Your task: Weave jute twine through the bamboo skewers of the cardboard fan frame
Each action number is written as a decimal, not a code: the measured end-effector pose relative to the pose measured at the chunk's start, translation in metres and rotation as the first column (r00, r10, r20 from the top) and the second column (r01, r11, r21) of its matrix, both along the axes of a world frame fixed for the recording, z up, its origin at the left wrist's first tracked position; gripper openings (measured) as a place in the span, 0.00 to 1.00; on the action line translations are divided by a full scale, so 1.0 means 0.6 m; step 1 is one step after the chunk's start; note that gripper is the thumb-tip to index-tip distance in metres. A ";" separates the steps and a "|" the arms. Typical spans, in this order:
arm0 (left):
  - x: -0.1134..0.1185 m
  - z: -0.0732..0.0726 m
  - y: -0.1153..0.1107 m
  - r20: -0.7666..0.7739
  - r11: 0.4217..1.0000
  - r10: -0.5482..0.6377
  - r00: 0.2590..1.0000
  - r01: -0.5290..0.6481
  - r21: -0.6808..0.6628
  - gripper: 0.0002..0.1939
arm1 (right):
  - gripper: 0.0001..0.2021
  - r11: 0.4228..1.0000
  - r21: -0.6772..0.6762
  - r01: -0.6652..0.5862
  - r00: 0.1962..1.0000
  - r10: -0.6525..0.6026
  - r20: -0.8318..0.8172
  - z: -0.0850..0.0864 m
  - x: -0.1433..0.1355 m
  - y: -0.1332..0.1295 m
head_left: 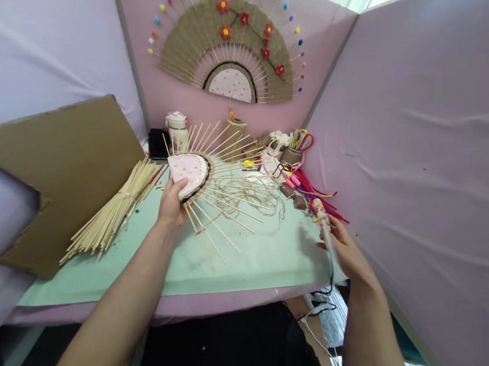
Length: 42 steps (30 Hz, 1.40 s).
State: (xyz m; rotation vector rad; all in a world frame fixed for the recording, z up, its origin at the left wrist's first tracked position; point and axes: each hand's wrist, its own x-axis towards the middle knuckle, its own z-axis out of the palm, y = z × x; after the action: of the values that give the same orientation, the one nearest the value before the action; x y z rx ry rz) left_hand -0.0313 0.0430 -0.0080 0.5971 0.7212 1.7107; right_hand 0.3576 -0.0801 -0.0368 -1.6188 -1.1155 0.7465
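Observation:
My left hand grips the half-round base of a fan frame, thumb on its pink dotted cloth. Black and white trim edges the curved side, and thin wooden sticks radiate from it to the right and upward. Twine is wound on some of the lower sticks and trails in loose loops over the table. At the table's right side, my right hand is closed around a hot glue gun with a patterned tip end and a trailing cord. Some of its fingers are hidden behind the gun.
A bundle of wooden sticks lies left beside folded cardboard. Behind stand a white bottle, a twine spool and scissors. Coloured pipe cleaners lie at right. A finished fan hangs on the pink back wall.

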 end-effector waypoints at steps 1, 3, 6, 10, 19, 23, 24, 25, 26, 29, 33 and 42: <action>0.002 -0.001 -0.001 -0.019 1.000 0.011 1.000 -0.011 -0.001 0.16 | 0.22 1.000 0.014 -0.015 0.988 0.017 -0.152 0.011 -0.013 -0.005; 0.006 -0.002 -0.002 -0.057 0.999 0.038 0.998 -0.037 0.007 0.16 | 0.17 0.998 0.037 -0.046 0.929 0.056 -0.367 0.033 -0.041 -0.016; 0.011 -0.005 -0.005 -0.102 0.997 0.073 0.992 -0.069 0.042 0.18 | 0.17 0.985 0.082 -0.152 0.853 0.173 -0.492 0.061 -0.078 -0.030; 0.017 -0.008 -0.008 -0.148 0.994 0.083 0.985 -0.073 0.077 0.20 | 0.18 0.963 0.131 -0.236 0.866 0.269 -0.421 0.080 -0.107 -0.051; 0.040 -0.017 -0.021 -0.267 0.994 0.015 0.964 0.016 0.112 0.21 | 0.23 0.938 -0.031 -0.346 0.938 0.345 -0.029 0.082 -0.165 -0.054; 0.046 -0.023 -0.025 -0.312 0.989 -0.030 0.950 0.075 0.131 0.23 | 0.24 0.959 -0.082 -0.272 0.960 0.277 0.049 0.067 -0.177 -0.045; 0.047 -0.024 -0.026 -0.319 0.987 -0.038 0.947 0.085 0.134 0.23 | 0.24 0.965 -0.092 -0.246 0.966 0.252 0.064 0.064 -0.178 -0.044; 0.048 -0.025 -0.026 -0.323 0.986 -0.046 0.945 0.094 0.136 0.23 | 0.24 0.968 -0.106 -0.226 0.969 0.235 0.081 0.062 -0.178 -0.044; 0.048 -0.026 -0.027 -0.320 0.985 -0.050 0.946 0.099 0.139 0.24 | 0.25 0.970 -0.120 -0.211 0.970 0.223 0.100 0.061 -0.178 -0.043; 0.049 -0.026 -0.028 -0.304 0.984 -0.053 0.951 0.102 0.146 0.23 | 0.25 0.969 -0.156 -0.190 0.965 0.213 0.153 0.059 -0.178 -0.040; 0.049 -0.026 -0.030 -0.297 0.982 -0.062 0.953 0.111 0.153 0.22 | 0.26 0.971 -0.171 -0.168 0.960 0.201 0.197 0.054 -0.179 -0.034; 0.047 -0.031 -0.030 -0.301 0.980 -0.076 0.951 0.126 0.152 0.22 | 0.29 0.969 -0.187 -0.161 0.958 0.199 0.206 0.048 -0.181 -0.031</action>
State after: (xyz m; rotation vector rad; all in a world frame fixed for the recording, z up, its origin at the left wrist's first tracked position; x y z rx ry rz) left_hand -0.0029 0.0252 -0.0267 1.0075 0.7414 1.6144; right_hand 0.2493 -0.0986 -0.0079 -1.7936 -1.4089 0.8093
